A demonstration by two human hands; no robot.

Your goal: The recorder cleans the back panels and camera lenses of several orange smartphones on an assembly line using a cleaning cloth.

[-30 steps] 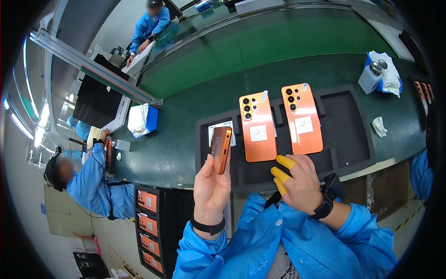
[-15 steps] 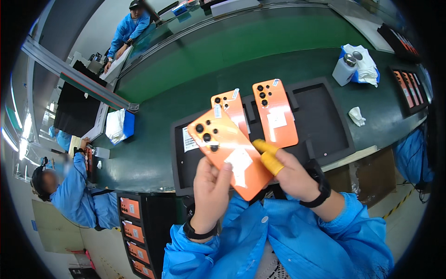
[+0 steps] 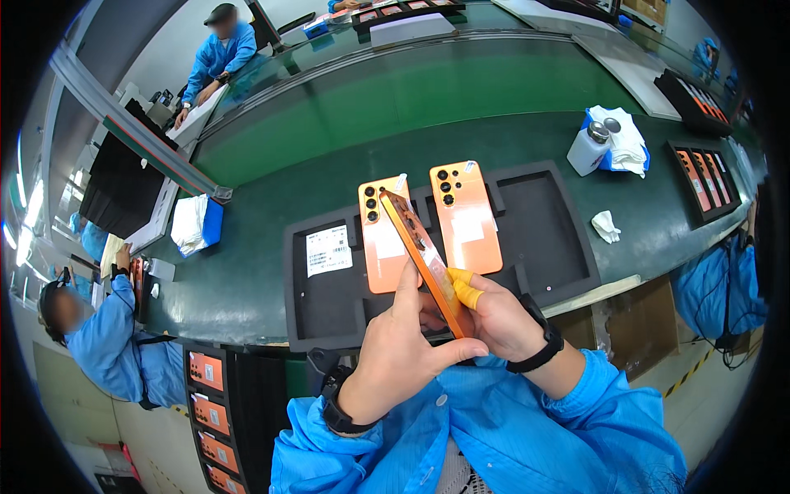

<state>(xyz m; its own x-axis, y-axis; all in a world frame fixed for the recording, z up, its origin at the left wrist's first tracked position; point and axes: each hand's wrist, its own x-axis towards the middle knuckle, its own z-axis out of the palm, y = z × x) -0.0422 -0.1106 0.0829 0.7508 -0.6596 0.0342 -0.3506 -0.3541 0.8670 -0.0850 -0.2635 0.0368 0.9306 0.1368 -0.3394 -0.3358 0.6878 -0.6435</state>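
An orange smartphone (image 3: 421, 257) is tilted almost edge-on between my two hands above the near side of a black foam tray (image 3: 543, 284). My left hand (image 3: 403, 346) grips it from the left, its index finger along the side and its thumb by the lower end. From the right, my right hand (image 3: 504, 319), with yellow finger cots on two fingers, holds the lower part. Two more orange phones, a left one (image 3: 380, 247) and a right one (image 3: 471, 222), lie back up in the tray. A white printed label (image 3: 328, 250) lies in its left part.
A pump bottle (image 3: 588, 150) and a blue box of wipes (image 3: 627, 144) stand right, near a crumpled tissue (image 3: 606, 227). Another wipe box (image 3: 197, 225) is left. Trays of phones stand right (image 3: 702, 177) and lower left (image 3: 216, 416). Co-workers sit left and far.
The held phone has turned from its back facing up to nearly edge-on. My left hand has shifted lower on it, its thumb moving from the back to near the bottom end.
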